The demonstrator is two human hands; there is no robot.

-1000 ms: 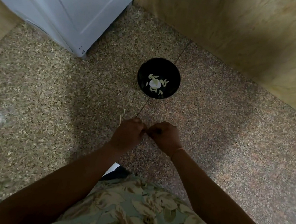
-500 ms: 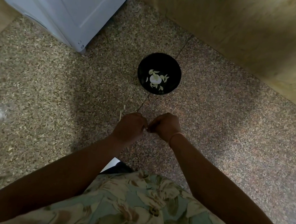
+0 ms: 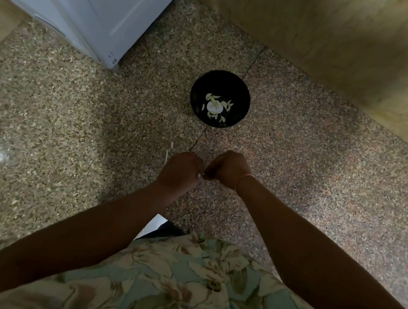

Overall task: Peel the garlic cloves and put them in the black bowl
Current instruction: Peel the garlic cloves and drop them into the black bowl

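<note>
Looking down through the head camera, both hands meet low over the speckled stone floor (image 3: 320, 191). The left hand (image 3: 179, 170) and right hand (image 3: 229, 170) have their fingers curled in tight, knuckles nearly touching, pinching a garlic clove (image 3: 200, 176) between them. It's mostly hidden, just a white speck shows. The black bowl (image 3: 245, 93) sits on the floor beyond the hands, right on a tile seam, with pale bits inside; can't tell if they're cloves or skins. A thin pale sliver (image 3: 166, 155) lies just beside the left hand. A white appliance (image 3: 88, 3) fills the floor's far left corner, and a wooden panel (image 3: 335, 42) runs along its far right edge.
</note>
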